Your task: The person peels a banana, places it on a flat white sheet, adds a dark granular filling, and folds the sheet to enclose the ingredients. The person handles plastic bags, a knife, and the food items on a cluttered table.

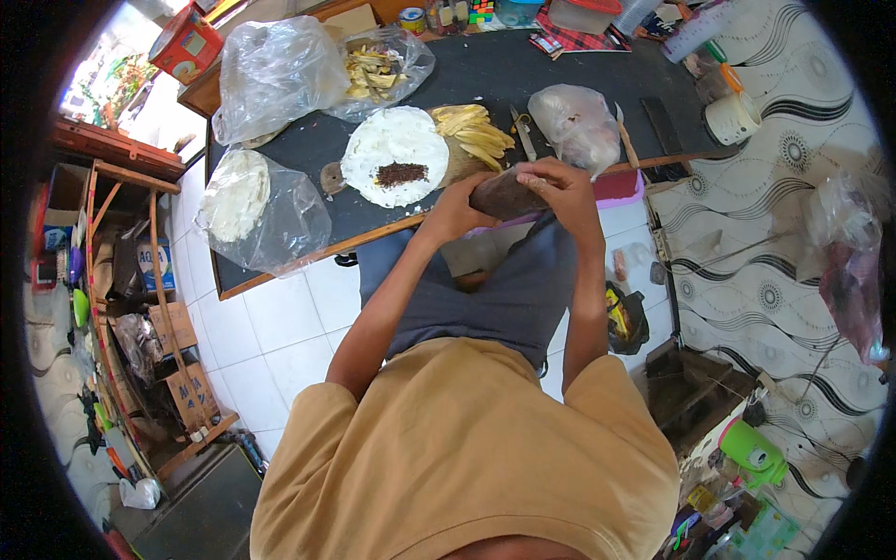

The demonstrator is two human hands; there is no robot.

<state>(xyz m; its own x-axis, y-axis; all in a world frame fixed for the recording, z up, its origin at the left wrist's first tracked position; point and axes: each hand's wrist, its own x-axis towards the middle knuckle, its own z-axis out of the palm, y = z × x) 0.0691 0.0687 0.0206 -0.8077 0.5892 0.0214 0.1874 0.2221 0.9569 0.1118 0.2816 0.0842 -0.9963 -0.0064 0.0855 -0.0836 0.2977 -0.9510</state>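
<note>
Just off the table's front edge, my left hand and my right hand both grip a dark brown block. Its left end rests in the left hand, while the right hand's fingers close over its far end. On the table to the left lies a round white wrapper sheet, with a small heap of dark brown shavings on its lower part. Yellow fruit strips lie beside it on a wooden board. A knife lies just beyond the block.
More white sheets sit in a clear bag at the table's left. Behind them are a plastic bag and a bag of yellow pieces. To the right are a tied bag and a wooden-handled knife. A pink basin stands below the edge.
</note>
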